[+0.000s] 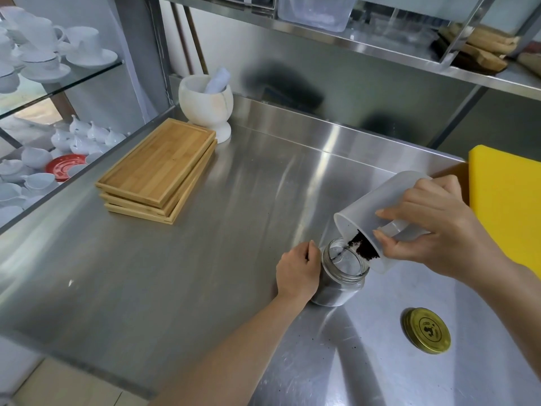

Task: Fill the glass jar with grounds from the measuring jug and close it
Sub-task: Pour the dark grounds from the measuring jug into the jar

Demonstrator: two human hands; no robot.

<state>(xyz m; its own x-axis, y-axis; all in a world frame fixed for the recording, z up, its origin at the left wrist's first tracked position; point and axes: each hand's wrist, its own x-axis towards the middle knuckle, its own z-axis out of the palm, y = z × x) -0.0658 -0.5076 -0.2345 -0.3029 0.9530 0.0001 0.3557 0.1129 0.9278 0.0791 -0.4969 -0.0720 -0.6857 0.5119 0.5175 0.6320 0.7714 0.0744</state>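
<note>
A clear glass jar [342, 276] stands open on the steel counter [205, 259], right of centre. My left hand [297, 272] wraps its left side. Above and to the right, my right hand [433, 227] holds a translucent plastic measuring jug [369, 212] by its handle, tipped steeply with its mouth over the jar's opening. Dark grounds [364, 247] lie at the jug's lower lip and spill toward the jar. The jar's gold metal lid [427, 330] lies flat on the counter, near right of the jar.
A stack of three bamboo trays [158, 171] sits at the left, with a white marble mortar and pestle [206, 102] behind it. A yellow cutting board [509, 200] lies at the right edge. Glass shelves of white cups [44, 48] stand at far left. A steel shelf [380, 39] hangs overhead.
</note>
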